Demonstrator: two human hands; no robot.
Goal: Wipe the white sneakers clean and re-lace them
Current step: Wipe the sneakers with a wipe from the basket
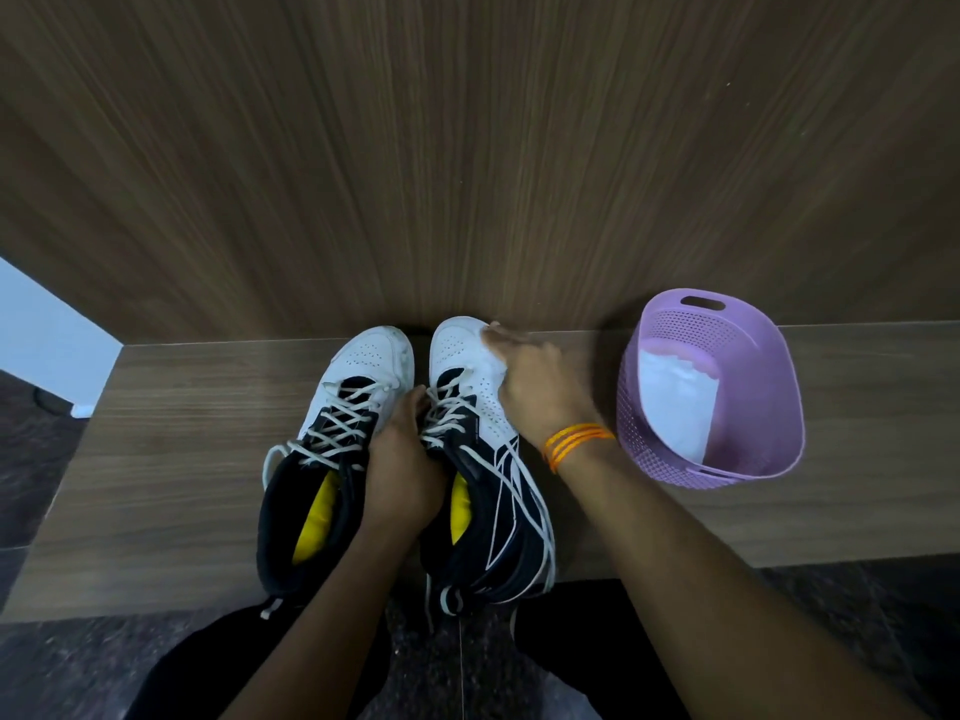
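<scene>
left hand [400, 459] grip clasps sneaker [483, 407] | right hand [540, 376] flat, pressing cloth [493, 358] | basket [654, 459] just right

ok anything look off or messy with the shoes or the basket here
Only the white laces of the white and black sneaker under the right hand: they run loose down its outer side and dangle past the front edge of the brown wooden bench. Nothing is spilled around the purple plastic basket.
</scene>
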